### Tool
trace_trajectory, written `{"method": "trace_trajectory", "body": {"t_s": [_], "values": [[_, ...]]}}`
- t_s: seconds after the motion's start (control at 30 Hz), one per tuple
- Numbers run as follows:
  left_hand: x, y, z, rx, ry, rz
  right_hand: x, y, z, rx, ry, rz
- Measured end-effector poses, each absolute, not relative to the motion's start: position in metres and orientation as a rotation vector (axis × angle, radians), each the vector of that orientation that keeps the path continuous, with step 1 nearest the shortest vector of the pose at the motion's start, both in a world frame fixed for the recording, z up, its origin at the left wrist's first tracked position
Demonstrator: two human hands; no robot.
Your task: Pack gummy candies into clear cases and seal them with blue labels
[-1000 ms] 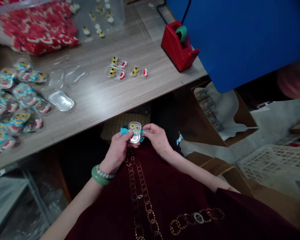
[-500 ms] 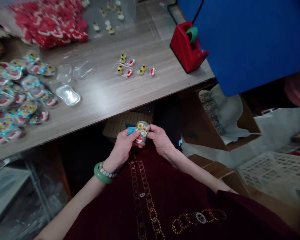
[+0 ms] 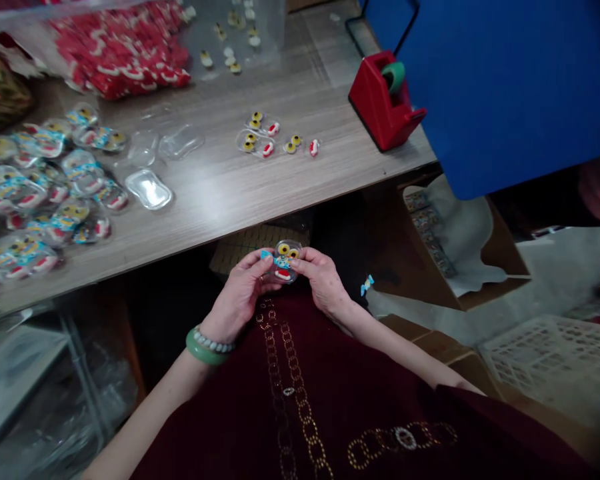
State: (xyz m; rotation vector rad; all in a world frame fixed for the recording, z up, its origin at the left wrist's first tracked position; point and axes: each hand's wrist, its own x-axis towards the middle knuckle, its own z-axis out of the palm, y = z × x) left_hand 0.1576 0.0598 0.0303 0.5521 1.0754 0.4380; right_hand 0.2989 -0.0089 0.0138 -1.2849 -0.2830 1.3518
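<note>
A small clear plastic case (image 3: pixel 283 273) is between my two hands, above my lap and just below the table edge. Two yellow eye shapes and a red-and-white mouth shape show inside it. Across its middle runs a blue printed strip (image 3: pixel 266 255), whose left end sticks up by my left thumb. My left hand (image 3: pixel 244 283) is closed on the case's left side. From the other side my right hand (image 3: pixel 320 277) grips it, thumb pressed on the strip's right part. The fingers behind the case are partly hidden.
Filled cases (image 3: pixel 75 170) are heaped on the table's left, beside clear empty shells (image 3: pixel 150 189). Loose eye and mouth pieces (image 3: pixel 293 143) lie mid-table, near a red tape dispenser (image 3: pixel 385 107). Behind are red pieces in a bag (image 3: pixel 125 50). Right stands a cardboard box (image 3: pixel 480 267).
My right thumb has moved onto the front of the case, over the strip. My left thumb has drawn back to the left, baring more of the case. The view has shifted slightly.
</note>
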Motion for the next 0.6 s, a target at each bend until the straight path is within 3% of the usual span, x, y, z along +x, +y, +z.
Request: {"method": "trace_trajectory", "body": {"t_s": [0.2, 0.47, 0.6], "values": [[0.152, 0.064, 0.024, 0.525, 1.090, 0.514, 0.299, -0.010, 0.020, -1.214, -0.279, 1.433], [0.150, 0.065, 0.023, 0.318, 0.953, 0.142, 0.301, -0.006, 0.024, -1.212, -0.383, 1.536], [0.139, 0.066, 0.026, 0.331, 0.937, 0.224, 0.298, 0.001, 0.028, -1.272, -0.427, 1.529]]}}
